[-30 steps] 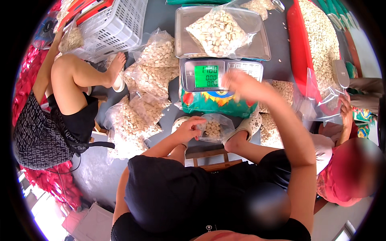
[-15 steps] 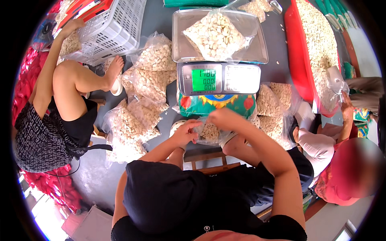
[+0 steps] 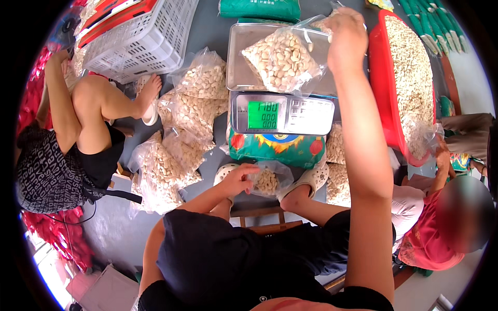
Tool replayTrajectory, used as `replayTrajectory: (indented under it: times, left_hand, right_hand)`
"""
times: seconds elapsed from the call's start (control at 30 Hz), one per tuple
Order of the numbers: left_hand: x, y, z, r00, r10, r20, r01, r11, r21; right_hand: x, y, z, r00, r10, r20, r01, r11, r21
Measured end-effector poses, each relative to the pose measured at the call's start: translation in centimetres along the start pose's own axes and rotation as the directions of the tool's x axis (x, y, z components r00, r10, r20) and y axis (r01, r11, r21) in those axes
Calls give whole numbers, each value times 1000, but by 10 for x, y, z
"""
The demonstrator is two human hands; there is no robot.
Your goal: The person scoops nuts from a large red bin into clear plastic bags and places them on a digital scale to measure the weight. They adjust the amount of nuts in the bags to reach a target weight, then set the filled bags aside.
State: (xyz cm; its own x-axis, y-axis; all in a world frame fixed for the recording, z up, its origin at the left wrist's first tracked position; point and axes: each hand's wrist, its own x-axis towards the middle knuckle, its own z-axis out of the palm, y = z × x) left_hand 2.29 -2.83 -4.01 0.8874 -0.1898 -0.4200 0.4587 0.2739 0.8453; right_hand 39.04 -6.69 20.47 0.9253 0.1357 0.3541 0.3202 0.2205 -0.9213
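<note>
"Where's the big bag?"

"Upper middle of the frame, lying on the scale. Plump, so I'd guess fairly heavy, soft and slumping, with slick film. Safer cupped underneath than tugged by its loose end."

"And the small bag?"

"Centre, beside the left hand. Fingers curve at its edge; can't tell whether they pinch it. Probably light, floppy: take its rim."

"The right hand?"

"Top, right of centre, fingers bent. Can't tell if it's gripping anything."

White crate — shiny red heap.
</note>
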Motion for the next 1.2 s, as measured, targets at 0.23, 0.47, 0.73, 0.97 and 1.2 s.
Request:
replayTrajectory:
  times: [0.23,0.47,0.73,0.97,1.2]
  left_hand:
    - [1,-11,-4,999,29,12,-30,999,31]
    - [1,-7,-4,998,56,17,-56,998,28]
    - [2,-4,-3,999,40,28,-41,998,36]
    - [1,-8,-5,1000,18,19,-19,999,43]
    - [2,-2,-2,1000,-9,18,8,999,49]
  right_hand:
    - [4,-15,-30,954,281,106,-296,819,491]
    - [-50,-45,-55,838,442,319,-545,694,470]
    - [-76,-39,-83,761,530,375,-649,607,458]
    - [-68,-45,-69,793,535,291,-608,720,333]
    - [-34,-22,-25,921,-70,382,375,419,-827]
